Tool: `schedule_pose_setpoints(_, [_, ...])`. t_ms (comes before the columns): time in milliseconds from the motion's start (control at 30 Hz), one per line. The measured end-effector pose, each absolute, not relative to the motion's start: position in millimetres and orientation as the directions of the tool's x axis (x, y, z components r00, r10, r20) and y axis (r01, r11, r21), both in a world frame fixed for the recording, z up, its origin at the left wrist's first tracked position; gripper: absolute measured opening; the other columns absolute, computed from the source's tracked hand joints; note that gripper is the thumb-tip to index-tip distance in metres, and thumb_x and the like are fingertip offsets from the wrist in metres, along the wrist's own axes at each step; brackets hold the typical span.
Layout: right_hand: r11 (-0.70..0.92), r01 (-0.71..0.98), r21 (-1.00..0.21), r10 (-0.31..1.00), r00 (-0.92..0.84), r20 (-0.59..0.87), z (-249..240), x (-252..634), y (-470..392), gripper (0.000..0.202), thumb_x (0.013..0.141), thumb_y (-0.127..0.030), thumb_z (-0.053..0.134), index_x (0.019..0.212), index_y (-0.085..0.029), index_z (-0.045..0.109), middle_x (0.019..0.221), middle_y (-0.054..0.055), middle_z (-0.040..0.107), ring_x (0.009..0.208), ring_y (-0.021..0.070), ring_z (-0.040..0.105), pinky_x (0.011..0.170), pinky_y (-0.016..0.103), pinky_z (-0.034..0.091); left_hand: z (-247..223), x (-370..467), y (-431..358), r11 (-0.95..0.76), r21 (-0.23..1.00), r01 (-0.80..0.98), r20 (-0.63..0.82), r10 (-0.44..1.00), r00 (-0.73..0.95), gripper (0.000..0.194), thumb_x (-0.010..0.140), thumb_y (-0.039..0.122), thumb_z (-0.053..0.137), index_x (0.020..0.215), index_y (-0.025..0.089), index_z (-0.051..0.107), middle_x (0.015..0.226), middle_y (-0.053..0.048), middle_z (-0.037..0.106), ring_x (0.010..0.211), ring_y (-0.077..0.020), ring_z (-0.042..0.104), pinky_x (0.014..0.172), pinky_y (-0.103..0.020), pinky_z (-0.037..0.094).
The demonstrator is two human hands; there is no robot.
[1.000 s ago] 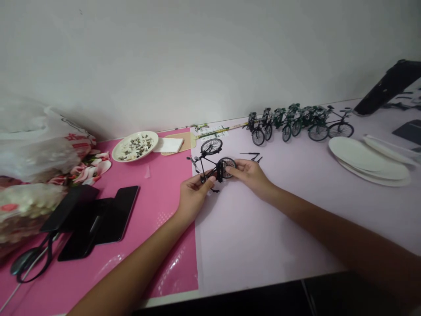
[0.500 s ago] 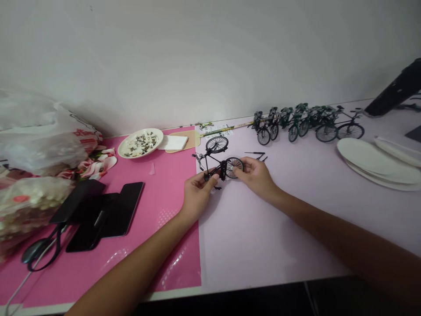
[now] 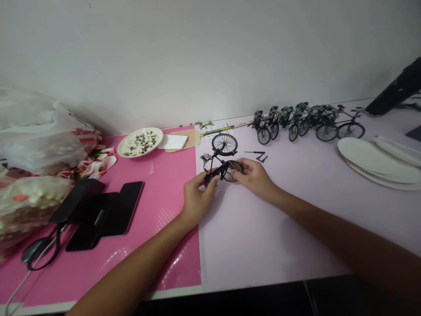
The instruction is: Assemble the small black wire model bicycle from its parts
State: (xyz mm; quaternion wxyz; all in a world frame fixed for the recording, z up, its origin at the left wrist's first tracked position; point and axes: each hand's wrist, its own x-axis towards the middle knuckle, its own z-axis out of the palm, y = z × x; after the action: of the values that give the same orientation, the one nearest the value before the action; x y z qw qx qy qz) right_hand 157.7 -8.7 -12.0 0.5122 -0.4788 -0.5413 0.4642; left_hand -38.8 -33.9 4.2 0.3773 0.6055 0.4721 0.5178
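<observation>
Each hand [image 3: 198, 193] grips the model bicycle [image 3: 219, 160] (a black one).

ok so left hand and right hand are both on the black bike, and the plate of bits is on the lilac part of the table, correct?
No, wrong side for the plate: the head view shows it on the pink part. Rest holds: left hand and right hand are both on the bike.
</observation>
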Motion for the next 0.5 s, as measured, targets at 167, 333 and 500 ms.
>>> schedule_pose_setpoints(167, [0.094, 0.0, -0.996, 0.991, -0.098, 0.094, -12.4, 156.1, -8.7, 0.021, 0.078, -0.035, 0.077, 0.093, -0.021, 0.074, 0.091, 0.005, 0.078, 0.086, 0.0242, 0.073, 0.086, 0.04, 0.061, 8.9, -43.3, -37.3, -0.4, 0.854, 0.333, 0.393, 0.915, 0.091, 0.027, 0.092, 0.036, 0.074, 0.113, 0.022, 0.083, 0.113, -0.008, 0.083, 0.099, -0.0267, 0.075, 0.091, -0.035, 0.057])
schedule_pose_setpoints(333, [0.117, 0.023, -0.993, 0.988, -0.105, 0.114, -11.8, 156.4, -8.4, 0.019, 0.084, -0.038, 0.072, 0.09, -0.02, 0.072, 0.086, 0.004, 0.075, 0.085, 0.0224, 0.071, 0.083, 0.037, 0.058, 9.4, -43.0, -37.9, -0.403, 0.831, 0.384, 0.387, 0.914, 0.12, 0.026, 0.094, 0.038, 0.072, 0.112, 0.022, 0.082, 0.108, -0.009, 0.083, 0.091, -0.025, 0.075, 0.085, -0.032, 0.056])
schedule_pose_setpoints(500, [0.138, 0.041, -0.99, 0.981, -0.147, 0.13, -9.3, 157.2, -9.1, 0.027, 0.089, -0.047, 0.072, 0.092, -0.02, 0.072, 0.09, 0.005, 0.074, 0.09, 0.0225, 0.07, 0.086, 0.036, 0.056, 9.8, -43.0, -35.6, -0.391, 0.836, 0.384, 0.368, 0.92, 0.136, 0.027, 0.095, 0.04, 0.069, 0.109, 0.02, 0.08, 0.094, -0.007, 0.081, 0.076, -0.0195, 0.068, 0.073, -0.029, 0.053])
